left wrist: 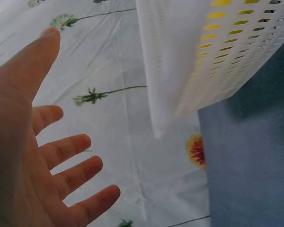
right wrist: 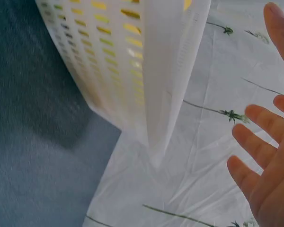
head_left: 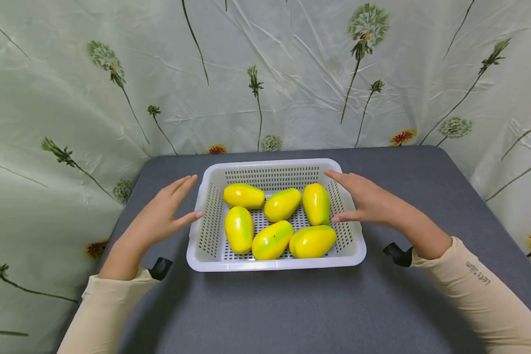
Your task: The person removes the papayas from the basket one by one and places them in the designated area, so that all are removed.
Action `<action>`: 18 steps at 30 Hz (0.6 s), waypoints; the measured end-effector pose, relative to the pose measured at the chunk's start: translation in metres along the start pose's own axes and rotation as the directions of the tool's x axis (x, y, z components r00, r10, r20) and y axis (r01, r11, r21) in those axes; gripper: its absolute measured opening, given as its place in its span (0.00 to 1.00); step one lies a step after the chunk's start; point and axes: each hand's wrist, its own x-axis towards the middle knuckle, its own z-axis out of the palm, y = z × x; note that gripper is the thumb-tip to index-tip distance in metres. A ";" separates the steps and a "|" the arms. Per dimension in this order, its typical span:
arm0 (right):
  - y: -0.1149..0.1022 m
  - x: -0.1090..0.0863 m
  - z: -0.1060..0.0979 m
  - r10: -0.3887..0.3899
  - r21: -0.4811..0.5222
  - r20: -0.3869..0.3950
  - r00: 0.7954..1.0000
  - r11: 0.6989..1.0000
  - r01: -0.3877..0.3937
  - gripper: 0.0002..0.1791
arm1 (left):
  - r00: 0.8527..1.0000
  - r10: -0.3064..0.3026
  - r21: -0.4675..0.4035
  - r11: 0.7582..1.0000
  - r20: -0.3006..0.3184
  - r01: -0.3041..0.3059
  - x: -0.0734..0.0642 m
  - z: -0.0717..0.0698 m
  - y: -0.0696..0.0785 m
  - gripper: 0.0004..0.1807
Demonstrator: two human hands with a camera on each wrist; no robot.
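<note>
Flanking, apparently readying a grip: left hand [head_left: 158, 217] and right hand [head_left: 368, 199], fingers spread, holding nothing. White basket [head_left: 276, 266], six yellow-green fruits [head_left: 272, 240] inside, between them on grey counter [head_left: 265, 314]. Gripping it would call for even inward closing.

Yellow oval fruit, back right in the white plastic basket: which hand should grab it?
Probably the right hand: it looks nearer that fruit; the left hand is by the basket's opposite end.
</note>
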 end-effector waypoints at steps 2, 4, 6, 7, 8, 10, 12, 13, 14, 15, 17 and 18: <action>-0.002 0.001 0.004 0.023 0.045 0.025 0.999 0.999 -0.024 0.55 | 1.000 -0.025 -0.048 0.999 -0.006 0.025 -0.001 0.004 -0.003 0.45; -0.004 0.003 0.008 0.033 0.087 0.046 0.998 0.995 -0.037 0.54 | 0.998 -0.060 -0.096 0.994 -0.006 0.059 -0.001 0.007 -0.005 0.44; -0.006 0.004 0.012 0.043 0.122 0.064 0.997 0.991 -0.050 0.54 | 0.994 -0.107 -0.153 0.983 -0.006 0.105 -0.002 0.012 -0.006 0.43; -0.007 0.005 0.014 0.040 0.130 0.072 0.997 0.990 -0.050 0.53 | 0.991 -0.134 -0.189 0.973 -0.003 0.131 -0.002 0.014 -0.006 0.43; -0.007 0.005 0.016 0.036 0.141 0.080 0.996 0.989 -0.047 0.53 | 0.987 -0.162 -0.226 0.961 0.005 0.159 -0.002 0.017 -0.006 0.42; -0.008 0.007 0.020 0.025 0.161 0.096 0.995 0.986 -0.040 0.53 | 0.977 -0.210 -0.309 0.928 0.030 0.209 -0.002 0.021 -0.007 0.42; -0.009 0.008 0.024 0.012 0.185 0.112 0.994 0.982 -0.032 0.52 | 0.963 -0.262 -0.372 0.889 0.063 0.267 -0.001 0.026 -0.007 0.42; -0.009 0.008 0.027 0.004 0.196 0.119 0.993 0.980 -0.028 0.52 | 0.957 -0.281 -0.398 0.871 0.079 0.288 -0.001 0.029 -0.007 0.42; -0.009 0.009 0.029 0.003 0.207 0.128 0.992 0.978 -0.030 0.52 | 0.951 -0.295 -0.419 0.855 0.094 0.307 -0.001 0.031 -0.008 0.42; -0.009 0.009 0.031 0.002 0.218 0.137 0.991 0.975 -0.032 0.52 | 0.946 -0.305 -0.439 0.840 0.105 0.320 -0.001 0.034 -0.009 0.42; -0.010 0.010 0.036 0.001 0.238 0.155 0.988 0.970 -0.039 0.52 | 0.938 -0.324 -0.484 0.806 0.121 0.340 -0.001 0.042 -0.011 0.41; -0.011 0.011 0.038 0.000 0.249 0.166 0.986 0.968 -0.042 0.52 | 0.937 -0.325 -0.510 0.789 0.125 0.342 -0.001 0.045 -0.012 0.40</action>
